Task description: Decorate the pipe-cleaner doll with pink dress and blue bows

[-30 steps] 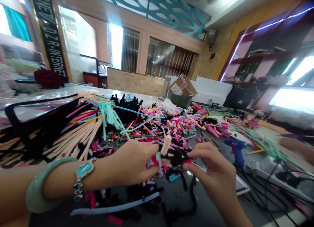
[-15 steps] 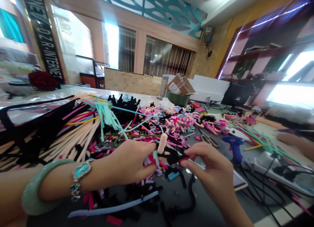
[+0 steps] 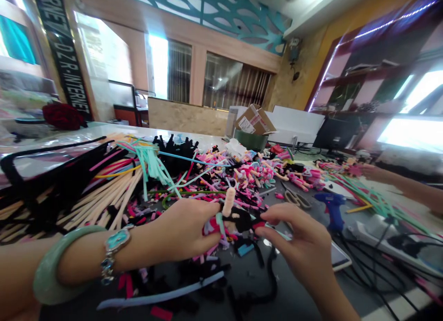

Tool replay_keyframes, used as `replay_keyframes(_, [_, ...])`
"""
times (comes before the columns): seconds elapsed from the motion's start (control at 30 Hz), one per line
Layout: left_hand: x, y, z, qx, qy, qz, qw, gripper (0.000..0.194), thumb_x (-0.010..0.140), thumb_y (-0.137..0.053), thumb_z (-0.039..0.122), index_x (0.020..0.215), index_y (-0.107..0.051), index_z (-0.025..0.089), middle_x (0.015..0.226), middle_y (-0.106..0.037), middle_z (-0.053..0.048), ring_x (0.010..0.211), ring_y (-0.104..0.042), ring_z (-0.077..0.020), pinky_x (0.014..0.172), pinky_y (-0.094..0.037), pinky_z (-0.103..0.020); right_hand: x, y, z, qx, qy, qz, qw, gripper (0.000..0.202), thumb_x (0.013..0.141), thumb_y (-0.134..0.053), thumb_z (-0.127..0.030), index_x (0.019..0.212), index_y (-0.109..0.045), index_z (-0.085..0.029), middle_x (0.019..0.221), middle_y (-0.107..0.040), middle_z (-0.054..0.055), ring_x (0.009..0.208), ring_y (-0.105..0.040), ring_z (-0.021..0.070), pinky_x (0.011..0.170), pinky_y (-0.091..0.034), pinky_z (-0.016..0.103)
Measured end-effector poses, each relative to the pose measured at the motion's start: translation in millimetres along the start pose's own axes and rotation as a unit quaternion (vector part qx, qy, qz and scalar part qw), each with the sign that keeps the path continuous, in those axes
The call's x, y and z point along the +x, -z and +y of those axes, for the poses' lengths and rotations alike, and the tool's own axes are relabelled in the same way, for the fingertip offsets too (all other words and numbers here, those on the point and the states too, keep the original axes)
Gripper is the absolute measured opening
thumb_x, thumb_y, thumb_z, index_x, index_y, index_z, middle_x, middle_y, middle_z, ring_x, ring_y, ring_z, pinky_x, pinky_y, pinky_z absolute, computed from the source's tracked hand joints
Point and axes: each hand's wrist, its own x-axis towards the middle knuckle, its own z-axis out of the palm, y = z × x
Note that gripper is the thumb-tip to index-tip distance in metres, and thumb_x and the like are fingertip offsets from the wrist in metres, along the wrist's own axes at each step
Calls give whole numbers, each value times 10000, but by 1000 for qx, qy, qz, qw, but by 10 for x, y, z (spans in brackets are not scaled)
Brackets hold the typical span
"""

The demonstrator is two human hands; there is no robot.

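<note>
Scraps in pink lie on dark counter, bottom of frame, next to a curved pale-blue strip and black strips. Left wrist, lower left, wears a green bangle and a bracelet with turquoise stone.

Left hand, center, closed around the left side of a small fuzzy figure: black, pink and mint parts, pale peg-like piece pointing up. Right hand, right of center, pinches the figure's black-and-red end between thumb and fingers. Figure sits between both hands, held over the counter.

Right of the right hand: blue glue gun, flat white-edged device, white power strip, tangled black cables. Scissors just above the right hand.

Left side, further back: fanned beige stems, mint stems, black fuzzy bundle. Mid-frame, pile of pink and multicolored fuzzy pieces. Right edge, another person's arm reaches over more mint stems, blurry.

Far side: green container with cardboard box on top, dark monitor to the right, dark red flower upper left. Behind: windows, teal cutout ceiling panel.
</note>
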Motion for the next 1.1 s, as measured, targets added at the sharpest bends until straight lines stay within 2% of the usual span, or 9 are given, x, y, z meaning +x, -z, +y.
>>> replay_keyframes(0.27, [2, 4, 14, 6, 17, -13, 1000, 202, 830, -513, 342, 827, -605, 163, 740, -675, -69, 702, -651, -194, 648, -468, -239, 1, 1, 7, -8, 2, 0, 1000, 152, 731, -752, -199, 827, -645, -245, 812, -664, -26, 771, -627, 119, 709, -486, 209])
replay_keyframes(0.5, [-7, -21, -2, -9, 10, -10, 1000, 207, 837, -506, 339, 869, -613, 165, 779, -682, -74, 739, -652, -197, 686, -473, -243, 9, -5, 2, -12, -6, -1, 1000, 141, 731, -750, -193, 806, -641, -240, 795, -668, -26, 749, -626, 124, 675, -487, 213])
replay_keyframes(1.1, [-4, -30, -3, -19, 13, -12, 1000, 238, 851, -496, 376, 835, -606, 165, 750, -672, -69, 705, -645, -189, 663, -466, -236, 12, 0, -8, -12, 0, -1, 1000, 140, 736, -745, -182, 794, -632, -242, 771, -665, -31, 729, -620, 120, 674, -480, 215])
